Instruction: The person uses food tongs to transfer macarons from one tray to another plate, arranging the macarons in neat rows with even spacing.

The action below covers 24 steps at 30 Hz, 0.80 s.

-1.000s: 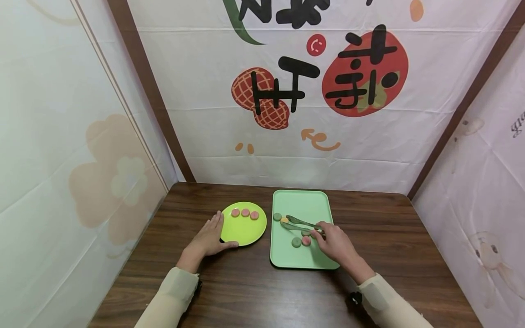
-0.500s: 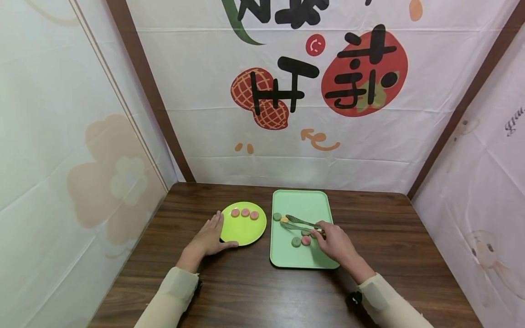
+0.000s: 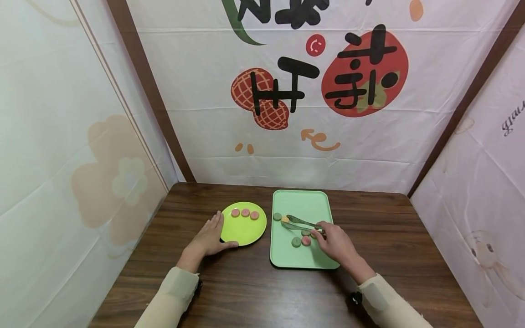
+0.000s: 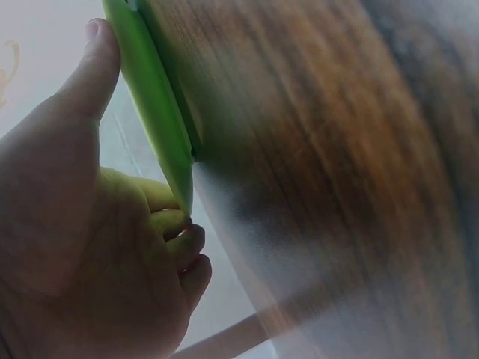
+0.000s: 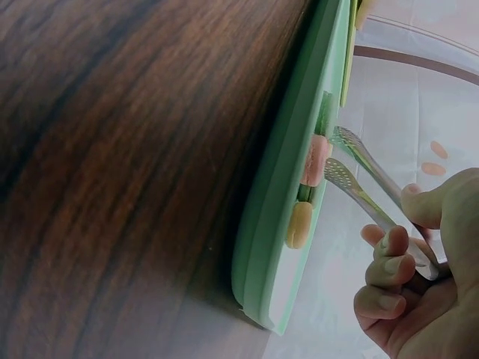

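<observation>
My right hand [image 3: 334, 239] grips metal tongs [image 3: 303, 225] over the pale green tray [image 3: 301, 259]. The tongs' two perforated ends stand apart, close by a yellow macaron [image 3: 285, 219]; contact cannot be told. A green macaron [image 3: 277, 217] lies just left of it. Nearer the hand sit another green macaron [image 3: 296, 242] and a pink macaron [image 3: 306, 240], with more partly hidden under the fingers. My left hand [image 3: 208, 237] rests spread against the rim of the yellow-green plate [image 3: 242, 234], thumb at its near edge. Three pink macarons [image 3: 245, 212] form a row on that plate.
Plate and tray stand side by side on a dark wooden table [image 3: 246, 291], a narrow gap between them. A printed white cloth wall [image 3: 213, 132] rises behind the table, and others flank it. In the right wrist view, a yellow macaron [image 5: 299, 224] sits near the tray's end.
</observation>
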Tool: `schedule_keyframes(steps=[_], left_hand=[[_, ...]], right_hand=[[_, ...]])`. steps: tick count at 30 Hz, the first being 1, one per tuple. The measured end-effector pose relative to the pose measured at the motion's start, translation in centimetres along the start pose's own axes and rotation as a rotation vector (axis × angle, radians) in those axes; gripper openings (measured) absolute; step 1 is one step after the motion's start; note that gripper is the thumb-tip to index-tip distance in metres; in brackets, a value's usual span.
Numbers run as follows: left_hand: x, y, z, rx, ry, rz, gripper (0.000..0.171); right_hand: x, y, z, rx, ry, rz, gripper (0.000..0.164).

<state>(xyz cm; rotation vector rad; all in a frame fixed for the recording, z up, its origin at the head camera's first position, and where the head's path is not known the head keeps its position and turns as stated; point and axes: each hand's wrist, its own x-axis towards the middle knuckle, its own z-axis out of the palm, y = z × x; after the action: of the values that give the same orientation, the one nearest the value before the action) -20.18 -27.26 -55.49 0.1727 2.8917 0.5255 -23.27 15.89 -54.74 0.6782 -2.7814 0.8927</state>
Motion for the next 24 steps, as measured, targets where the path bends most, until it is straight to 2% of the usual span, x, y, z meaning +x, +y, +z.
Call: schedule_keyframes(steps=[24], left_hand=[[-0.07,0.08,-0.06,-0.001,-0.003,-0.005,0.126]], right_hand=[[0.12,-0.13,-0.08,0.003,-0.004,-0.011,0.022]])
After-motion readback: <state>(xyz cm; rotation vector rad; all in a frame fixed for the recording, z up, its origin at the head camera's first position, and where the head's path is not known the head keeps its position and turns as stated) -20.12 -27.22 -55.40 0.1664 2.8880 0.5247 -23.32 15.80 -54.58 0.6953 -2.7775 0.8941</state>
